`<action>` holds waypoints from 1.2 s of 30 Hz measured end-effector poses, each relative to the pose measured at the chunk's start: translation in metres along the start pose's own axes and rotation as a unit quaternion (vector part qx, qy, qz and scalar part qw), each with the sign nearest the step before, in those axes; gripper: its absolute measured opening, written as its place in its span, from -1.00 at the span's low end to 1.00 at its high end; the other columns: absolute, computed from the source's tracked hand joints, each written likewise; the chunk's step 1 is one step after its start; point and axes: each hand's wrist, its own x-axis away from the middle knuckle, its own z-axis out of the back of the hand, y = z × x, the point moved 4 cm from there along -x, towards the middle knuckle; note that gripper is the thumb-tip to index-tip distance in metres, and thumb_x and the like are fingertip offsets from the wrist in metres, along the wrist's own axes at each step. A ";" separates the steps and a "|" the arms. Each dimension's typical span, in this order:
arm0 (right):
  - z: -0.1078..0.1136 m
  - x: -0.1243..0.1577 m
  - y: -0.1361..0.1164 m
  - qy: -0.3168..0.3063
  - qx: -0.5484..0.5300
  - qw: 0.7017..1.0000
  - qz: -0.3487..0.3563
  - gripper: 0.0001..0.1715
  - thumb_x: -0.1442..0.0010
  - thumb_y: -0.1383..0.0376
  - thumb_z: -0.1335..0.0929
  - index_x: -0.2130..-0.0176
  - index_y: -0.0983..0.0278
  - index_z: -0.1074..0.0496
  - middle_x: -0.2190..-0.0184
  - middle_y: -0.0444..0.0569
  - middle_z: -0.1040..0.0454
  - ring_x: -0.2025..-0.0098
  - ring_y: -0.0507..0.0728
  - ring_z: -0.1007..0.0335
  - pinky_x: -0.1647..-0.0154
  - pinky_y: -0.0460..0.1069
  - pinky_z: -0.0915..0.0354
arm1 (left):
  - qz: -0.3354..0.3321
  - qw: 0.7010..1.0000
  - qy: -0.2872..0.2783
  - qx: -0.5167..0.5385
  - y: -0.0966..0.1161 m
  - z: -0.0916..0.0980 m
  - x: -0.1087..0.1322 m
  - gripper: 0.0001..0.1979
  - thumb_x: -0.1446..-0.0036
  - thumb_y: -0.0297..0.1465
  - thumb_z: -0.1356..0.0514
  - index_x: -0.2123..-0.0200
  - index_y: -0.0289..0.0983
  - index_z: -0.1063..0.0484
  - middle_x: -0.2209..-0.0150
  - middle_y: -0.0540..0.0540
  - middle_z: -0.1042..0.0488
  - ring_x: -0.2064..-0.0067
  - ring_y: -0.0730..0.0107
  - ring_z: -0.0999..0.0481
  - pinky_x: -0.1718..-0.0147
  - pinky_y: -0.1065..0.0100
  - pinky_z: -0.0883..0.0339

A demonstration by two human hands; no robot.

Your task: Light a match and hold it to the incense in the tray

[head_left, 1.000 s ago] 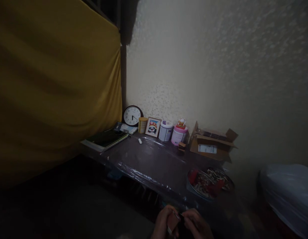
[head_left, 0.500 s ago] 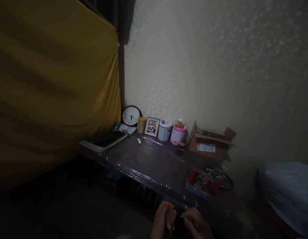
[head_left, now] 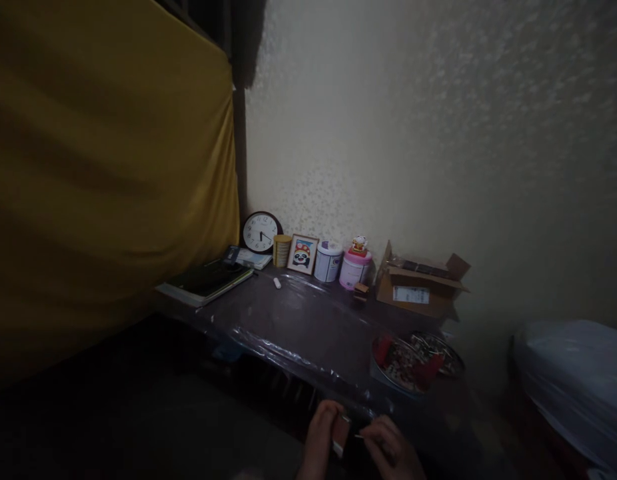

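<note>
At the bottom of the head view, my left hand [head_left: 320, 437] is wrapped round a small matchbox [head_left: 341, 432], whose reddish-brown side faces my right hand. My right hand [head_left: 388, 445] pinches a thin pale matchstick [head_left: 359, 437], its tip pointing left toward the box with a small gap between. Both hands are in front of the table's near edge. Beyond them, on the table's right, a round tin [head_left: 401, 363] holds many small sticks and red pieces. A second round container [head_left: 438, 350] of similar sticks stands behind it. The dim light hides finer detail.
On the plastic-covered table [head_left: 293, 313] stand a clock [head_left: 261, 232], a yellow can [head_left: 282, 251], a panda picture [head_left: 302, 255], a white tin [head_left: 328, 262], a pink tin [head_left: 354, 270] topped by a figurine, and an open carton [head_left: 413, 287]. Books [head_left: 206, 283] lie left, beside a yellow curtain [head_left: 113, 187].
The view has shifted slightly. My hands keep nearly the same pose, with the matchbox a little more upright and the matchstick still beside it.
</note>
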 end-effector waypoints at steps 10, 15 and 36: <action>-0.003 0.003 0.006 -0.015 0.016 1.000 -0.008 -0.64 -0.19 0.06 -0.24 0.42 0.20 -0.46 0.43 -0.05 -0.44 0.37 0.09 -0.44 0.35 -0.10 -0.38 | 0.020 0.999 -0.025 0.032 -0.002 -0.013 0.009 -0.58 0.25 0.00 -0.26 0.63 -0.22 -0.25 0.66 0.15 -0.14 0.59 0.51 -0.06 0.59 0.44 0.01; -0.004 0.004 0.006 -0.004 -0.018 1.000 -0.017 -0.70 -0.18 0.09 -0.27 0.40 0.20 -0.46 0.41 -0.05 -0.43 0.34 0.09 -0.44 0.33 -0.10 -0.38 | 0.016 0.999 -0.018 0.042 -0.006 -0.011 0.007 -0.54 0.28 0.01 -0.28 0.64 -0.24 -0.22 0.66 0.16 -0.13 0.56 0.53 -0.06 0.55 0.46 -0.02; 0.001 0.002 0.015 0.061 -0.092 0.991 -0.078 -0.83 -0.05 0.14 -0.38 0.43 0.18 -0.48 0.50 -0.15 -0.56 0.43 0.07 -0.52 0.39 -0.20 -0.41 | 0.049 0.997 -0.060 0.006 0.001 -0.016 0.013 -0.56 0.32 0.00 -0.31 0.62 -0.29 -0.42 0.66 0.09 -0.29 0.55 0.47 -0.24 0.50 0.41 -0.14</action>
